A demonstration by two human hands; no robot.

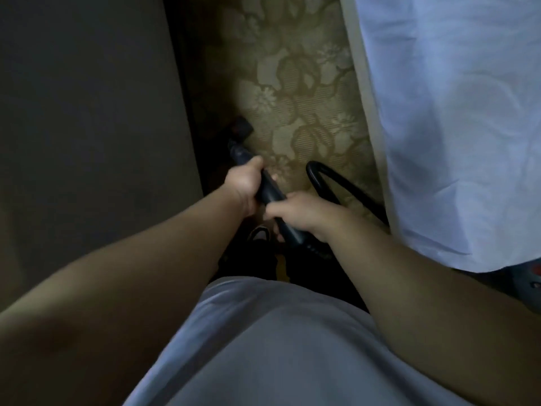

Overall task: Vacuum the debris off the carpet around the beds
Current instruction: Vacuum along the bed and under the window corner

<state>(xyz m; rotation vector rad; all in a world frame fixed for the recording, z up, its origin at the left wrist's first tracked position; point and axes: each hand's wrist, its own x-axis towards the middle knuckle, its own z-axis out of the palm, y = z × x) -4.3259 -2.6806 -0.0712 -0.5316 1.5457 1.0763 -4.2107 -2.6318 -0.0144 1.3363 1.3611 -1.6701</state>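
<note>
I count two hands, one left hand (241, 183) and one right hand (304, 213). One vacuum wand (270, 190), one nozzle (241, 127), one hose (325, 183). One carpet (292, 83), one white-sheeted bed (453, 112), one shoe (259, 232) (only its toe shows).

The left hand (244, 183) and right hand (304, 213) cover most of the wand (272, 191); the fingers curled beneath it are hidden. Beyond the left hand, the nozzle (242, 128) sits in shadow, so its contact with the carpet (292, 83) cannot be told. Right of the right hand, the hose (322, 183) passes behind the bed sheet (453, 112). Debris is too small to make out. Below the hands, a shoe (259, 232) is partly hidden. A red-and-grey object (534, 278) is cut off at the right edge and cannot be identified.
</note>
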